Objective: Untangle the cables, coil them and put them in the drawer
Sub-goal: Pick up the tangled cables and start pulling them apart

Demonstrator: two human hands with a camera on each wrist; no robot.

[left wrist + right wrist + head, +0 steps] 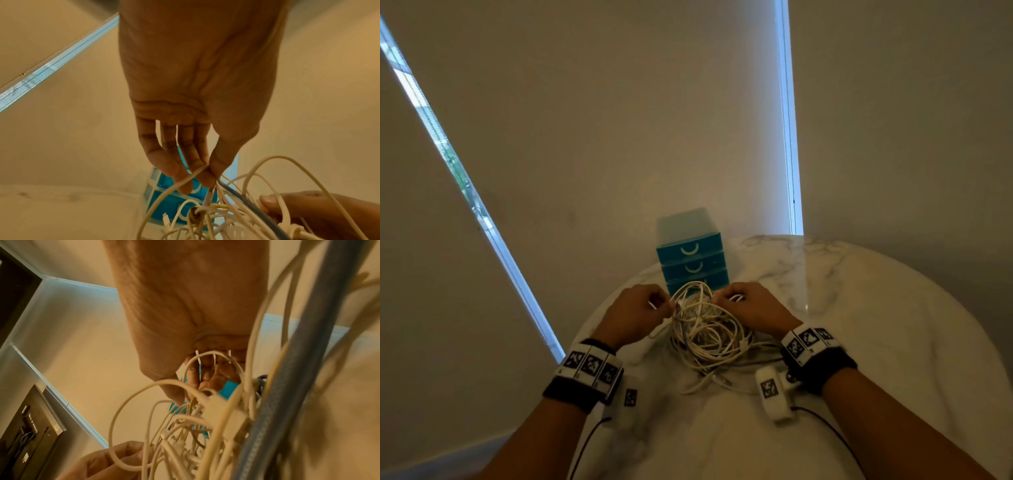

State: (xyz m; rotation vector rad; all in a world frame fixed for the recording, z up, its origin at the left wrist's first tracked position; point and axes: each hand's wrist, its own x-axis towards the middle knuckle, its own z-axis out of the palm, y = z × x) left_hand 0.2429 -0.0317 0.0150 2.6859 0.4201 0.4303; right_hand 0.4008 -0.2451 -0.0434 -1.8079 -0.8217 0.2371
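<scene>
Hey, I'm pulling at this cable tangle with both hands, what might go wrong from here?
1. The left hand pinches one strand while the right hand grips others, so pulling apart may tighten the knot in the cable tangle.
2. The small blue drawer unit stands just behind the tangle, and a loop could snag it and drag it.
3. Plugs buried in the tangle may catch and strain.

A round white marble bench (859, 308) with grey veins stands before beige roller blinds (619, 120). Cold daylight shows in narrow strips (789, 137) between the blinds. In the right wrist view, a dark framed panel (30, 426), perhaps a picture, is at left.
</scene>
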